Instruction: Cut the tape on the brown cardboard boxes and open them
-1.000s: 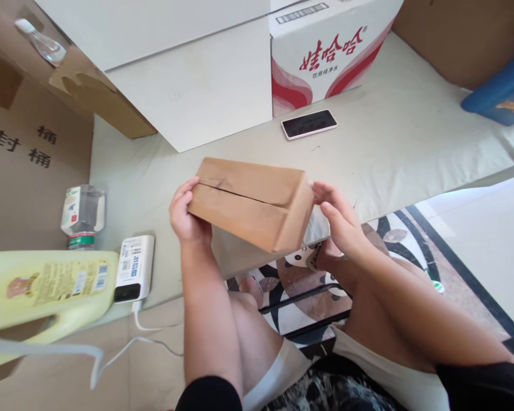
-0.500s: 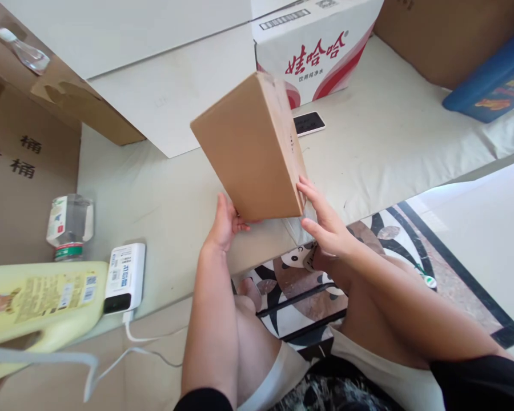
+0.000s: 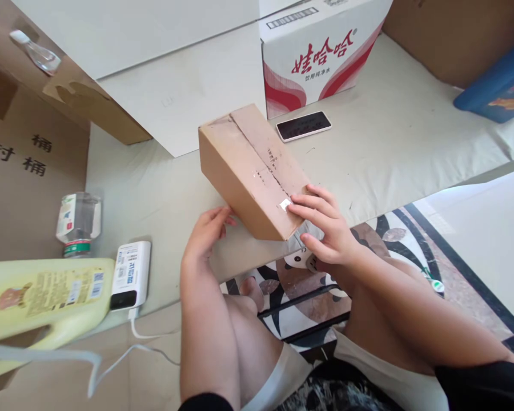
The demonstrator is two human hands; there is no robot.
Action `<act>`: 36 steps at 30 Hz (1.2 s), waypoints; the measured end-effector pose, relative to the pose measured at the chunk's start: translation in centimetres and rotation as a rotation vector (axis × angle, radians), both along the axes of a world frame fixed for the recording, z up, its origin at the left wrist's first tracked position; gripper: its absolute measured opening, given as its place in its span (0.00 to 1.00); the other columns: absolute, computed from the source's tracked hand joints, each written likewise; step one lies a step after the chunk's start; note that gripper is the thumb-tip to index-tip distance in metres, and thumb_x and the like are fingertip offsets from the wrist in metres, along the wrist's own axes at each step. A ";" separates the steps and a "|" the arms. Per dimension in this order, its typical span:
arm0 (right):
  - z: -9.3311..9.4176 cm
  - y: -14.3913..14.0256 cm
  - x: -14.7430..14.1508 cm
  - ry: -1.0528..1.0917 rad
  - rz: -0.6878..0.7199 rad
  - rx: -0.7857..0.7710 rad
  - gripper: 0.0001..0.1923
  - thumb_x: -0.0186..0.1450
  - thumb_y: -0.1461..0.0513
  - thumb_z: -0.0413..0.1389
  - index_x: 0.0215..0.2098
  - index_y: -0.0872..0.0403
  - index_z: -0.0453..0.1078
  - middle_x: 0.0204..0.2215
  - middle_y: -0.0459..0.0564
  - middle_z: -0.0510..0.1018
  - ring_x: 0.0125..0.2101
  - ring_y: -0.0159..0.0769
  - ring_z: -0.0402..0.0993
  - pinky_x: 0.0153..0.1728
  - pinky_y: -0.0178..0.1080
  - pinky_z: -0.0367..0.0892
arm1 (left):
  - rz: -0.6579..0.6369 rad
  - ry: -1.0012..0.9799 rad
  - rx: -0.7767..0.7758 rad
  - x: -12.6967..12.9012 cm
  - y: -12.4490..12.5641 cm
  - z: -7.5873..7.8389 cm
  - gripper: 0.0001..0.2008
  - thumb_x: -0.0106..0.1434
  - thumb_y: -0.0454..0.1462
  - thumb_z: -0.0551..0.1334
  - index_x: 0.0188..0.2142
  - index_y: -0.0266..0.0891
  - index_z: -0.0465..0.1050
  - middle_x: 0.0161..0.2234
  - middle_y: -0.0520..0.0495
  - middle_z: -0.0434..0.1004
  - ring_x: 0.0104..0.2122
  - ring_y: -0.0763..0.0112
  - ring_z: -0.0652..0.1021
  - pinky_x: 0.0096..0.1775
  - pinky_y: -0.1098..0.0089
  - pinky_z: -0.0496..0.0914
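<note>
A brown cardboard box [image 3: 244,165] is in the middle, its taped top seam facing up, with small dark print and a small pale sticker. My right hand [image 3: 325,222] holds its near right corner, fingers laid across the top and thumb at the near end. At the lower left edge, my left hand [image 3: 208,231] has its fingers curled against the box; some fingertips are hidden behind it. Whether the box rests fully on the cloth cannot be made out.
Behind the box lie a phone [image 3: 304,125] and a white-and-red carton [image 3: 317,68]. To the left are a power bank [image 3: 131,274] with a white cable, a plastic bottle [image 3: 79,222] and a yellow jug [image 3: 47,297]. A blue container [image 3: 497,85] stands far right.
The box has tipped down and turned, so its seamed top now faces up. My right fingers have moved onto that top, and my left hand has shifted left and lower.
</note>
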State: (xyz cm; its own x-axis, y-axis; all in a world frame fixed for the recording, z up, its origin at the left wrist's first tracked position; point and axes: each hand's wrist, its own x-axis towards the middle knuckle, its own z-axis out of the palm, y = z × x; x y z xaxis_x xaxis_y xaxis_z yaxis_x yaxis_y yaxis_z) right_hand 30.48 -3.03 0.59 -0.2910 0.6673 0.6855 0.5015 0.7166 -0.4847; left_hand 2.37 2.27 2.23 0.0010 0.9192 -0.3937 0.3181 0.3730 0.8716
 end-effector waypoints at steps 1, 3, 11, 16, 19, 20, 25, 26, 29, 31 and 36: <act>0.0 -0.2 -0.3 -0.016 -0.024 0.002 0.25 0.67 0.57 0.53 0.62 0.48 0.69 0.57 0.52 0.77 0.63 0.52 0.67 0.68 0.63 0.57 | 0.146 -0.026 0.065 0.0 0.2 -0.1 0.20 0.57 0.52 0.64 0.36 0.38 0.76 0.32 0.45 0.79 0.20 0.76 0.68 0.24 0.73 0.59; 0.0 -0.5 -0.8 -0.038 -0.051 0.005 0.23 0.67 0.57 0.52 0.60 0.48 0.71 0.56 0.52 0.78 0.61 0.52 0.70 0.70 0.67 0.49 | 0.366 -0.130 0.230 0.0 0.6 -0.4 0.19 0.57 0.50 0.64 0.41 0.41 0.74 0.41 0.44 0.79 0.31 0.71 0.77 0.30 0.72 0.66; -0.2 -1.2 -1.4 0.050 0.178 -0.094 0.25 0.65 0.57 0.53 0.61 0.45 0.69 0.58 0.52 0.76 0.56 0.50 0.75 0.65 0.61 0.63 | 0.279 -0.452 0.670 1.0 0.9 -1.7 0.33 0.58 0.62 0.62 0.59 0.57 0.63 0.57 0.48 0.73 0.60 0.58 0.73 0.58 0.60 0.67; -0.5 -1.4 -1.2 0.098 0.116 -0.206 0.23 0.66 0.58 0.53 0.59 0.46 0.70 0.65 0.53 0.69 0.64 0.51 0.68 0.62 0.58 0.68 | 0.099 -0.412 0.570 2.3 0.9 -2.7 0.38 0.56 0.63 0.63 0.62 0.55 0.62 0.57 0.44 0.71 0.58 0.55 0.73 0.58 0.58 0.69; -0.6 -1.4 -1.4 0.055 0.079 -0.207 0.23 0.66 0.61 0.54 0.60 0.45 0.68 0.67 0.54 0.66 0.65 0.51 0.66 0.63 0.59 0.67 | 0.038 -0.418 0.593 2.8 0.9 -2.8 0.35 0.59 0.63 0.61 0.61 0.54 0.65 0.63 0.46 0.68 0.63 0.55 0.70 0.61 0.58 0.67; -0.5 -1.4 -1.5 0.050 0.085 -0.196 0.25 0.66 0.61 0.54 0.62 0.44 0.66 0.67 0.54 0.65 0.66 0.51 0.65 0.64 0.59 0.66 | 0.017 -0.423 0.597 2.9 0.8 -2.7 0.35 0.60 0.63 0.60 0.61 0.54 0.65 0.64 0.47 0.67 0.64 0.54 0.69 0.62 0.57 0.66; -0.9 -1.1 -1.7 0.121 0.070 -0.236 0.33 0.68 0.61 0.54 0.69 0.42 0.54 0.72 0.53 0.55 0.71 0.49 0.55 0.67 0.59 0.63 | -0.047 -0.504 0.560 3.3 0.6 -2.6 0.35 0.60 0.60 0.62 0.63 0.56 0.64 0.69 0.51 0.62 0.70 0.54 0.62 0.68 0.56 0.60; -1.1 -1.0 -1.6 0.135 0.069 -0.280 0.33 0.68 0.60 0.54 0.70 0.42 0.52 0.73 0.53 0.52 0.72 0.49 0.51 0.67 0.59 0.61 | -0.059 -0.521 0.527 3.4 0.4 -2.5 0.36 0.59 0.60 0.64 0.64 0.58 0.63 0.70 0.52 0.60 0.70 0.54 0.61 0.68 0.56 0.60; -1.7 -0.6 -1.2 0.203 0.108 -0.402 0.33 0.69 0.56 0.55 0.69 0.43 0.51 0.74 0.54 0.48 0.74 0.49 0.46 0.69 0.60 0.58 | -0.146 -0.518 0.401 3.3 0.0 -2.2 0.40 0.55 0.58 0.67 0.65 0.60 0.61 0.71 0.53 0.59 0.69 0.53 0.63 0.66 0.56 0.63; -1.8 -0.3 -0.9 0.309 0.122 -0.426 0.27 0.69 0.52 0.55 0.64 0.44 0.55 0.73 0.55 0.52 0.72 0.50 0.51 0.67 0.60 0.60 | -0.176 -0.498 0.365 3.0 -0.2 -2.0 0.37 0.56 0.60 0.65 0.62 0.56 0.65 0.65 0.48 0.67 0.63 0.53 0.69 0.60 0.57 0.69; -2.0 0.0 -1.1 0.422 0.082 -0.458 0.13 0.71 0.50 0.52 0.49 0.46 0.63 0.61 0.56 0.69 0.64 0.47 0.66 0.64 0.59 0.64 | 0.028 -0.440 0.552 2.3 0.2 -1.8 0.31 0.55 0.62 0.65 0.52 0.50 0.72 0.58 0.45 0.71 0.62 0.53 0.68 0.59 0.59 0.68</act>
